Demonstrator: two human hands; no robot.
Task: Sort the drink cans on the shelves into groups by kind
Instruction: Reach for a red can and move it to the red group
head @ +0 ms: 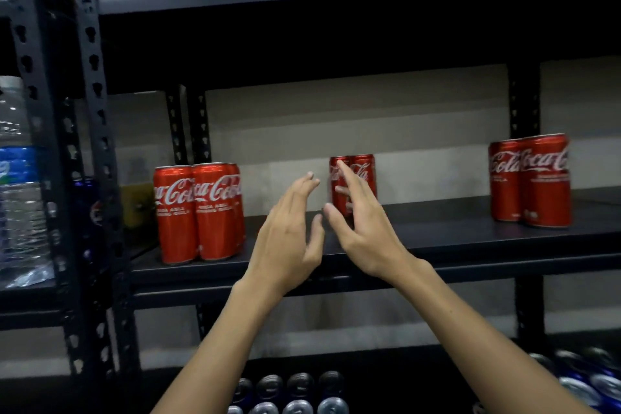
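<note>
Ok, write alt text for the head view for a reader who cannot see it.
Two bare hands, the left hand and right hand, reach open toward a pair of red cola cans at the back middle of a black metal shelf. More red can clusters stand at left and right; silver-topped cans fill the shelf below.

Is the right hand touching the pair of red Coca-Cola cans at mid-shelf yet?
Cannot tell. In the head view the right hand, fingers straight, overlaps the middle pair of red cans, but neither contact nor gap shows.
</note>
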